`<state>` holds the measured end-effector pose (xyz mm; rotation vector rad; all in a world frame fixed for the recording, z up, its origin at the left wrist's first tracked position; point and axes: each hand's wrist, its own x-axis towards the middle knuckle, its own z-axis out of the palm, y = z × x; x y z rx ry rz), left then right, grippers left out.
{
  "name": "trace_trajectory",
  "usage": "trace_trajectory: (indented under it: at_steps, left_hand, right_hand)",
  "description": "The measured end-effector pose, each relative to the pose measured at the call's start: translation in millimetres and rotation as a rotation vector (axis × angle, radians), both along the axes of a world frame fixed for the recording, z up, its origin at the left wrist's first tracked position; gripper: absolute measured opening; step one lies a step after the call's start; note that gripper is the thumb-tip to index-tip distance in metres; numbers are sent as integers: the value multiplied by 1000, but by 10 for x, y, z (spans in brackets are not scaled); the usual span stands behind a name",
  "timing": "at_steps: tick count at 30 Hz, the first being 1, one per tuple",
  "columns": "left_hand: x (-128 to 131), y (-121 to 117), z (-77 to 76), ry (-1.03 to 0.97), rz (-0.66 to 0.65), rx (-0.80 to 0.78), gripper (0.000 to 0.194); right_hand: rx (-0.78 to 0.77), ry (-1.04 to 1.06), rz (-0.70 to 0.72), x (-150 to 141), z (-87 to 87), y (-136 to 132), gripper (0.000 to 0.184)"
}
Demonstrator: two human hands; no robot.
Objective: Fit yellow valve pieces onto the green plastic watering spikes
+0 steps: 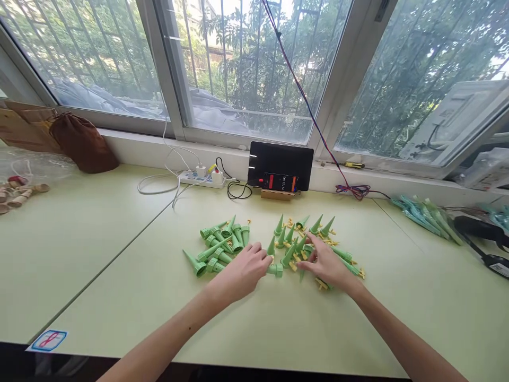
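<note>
My left hand (pixel 248 266) is closed around a green plant watering spike (pixel 275 270), its wide capped end sticking out to the right past my fingers. My right hand (pixel 326 261) has thumb and fingers bent around another green watering spike (pixel 308 249); a green tip shows below the thumb, and the hand hides part of it. Several green spikes (pixel 291 254) stand point up between and behind my hands, with small yellow valves (pixel 293 265) at their bases. To the left lies a heap of loose green spikes (pixel 222 245).
A black tablet (pixel 280 159) leans at the back, a phone (pixel 281 182) in front of it. Behind the heap are a power strip (pixel 202 179) and cables. Bagged green and blue pieces (pixel 429 217) lie at right, a brown pouch (pixel 81 140) and wooden pieces (pixel 19 197) at left.
</note>
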<state>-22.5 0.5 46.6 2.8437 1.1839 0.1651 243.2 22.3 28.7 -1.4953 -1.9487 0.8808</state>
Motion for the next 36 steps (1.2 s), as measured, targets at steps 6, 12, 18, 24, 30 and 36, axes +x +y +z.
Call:
trace_trajectory:
  at_steps: [6,12,18,24,30,36]
  left_hand:
    - [76,-24,148,39,75,-19,26]
    - [321,18,180,4,180,-77,9]
    - [254,-114,-10,-342,407,-178,31]
    - [281,-90,-231,-611,501,-333,82]
    - [433,96,-347,-721,470,-330,85]
    - [440,308,-430,-728,460,-292,85]
  right_hand:
    - [-6,-35,7,-21,-4,-5,50]
    - [15,-41,19,-54,-11,12,43]
    - [16,-7,-5,-24,-38,-75,59]
    - [25,4,-22,-142,-128,-130,88]
    - [118,5,-29,-293,-153,-16,76]
    - [226,-47,-46,-330,-256,198,76]
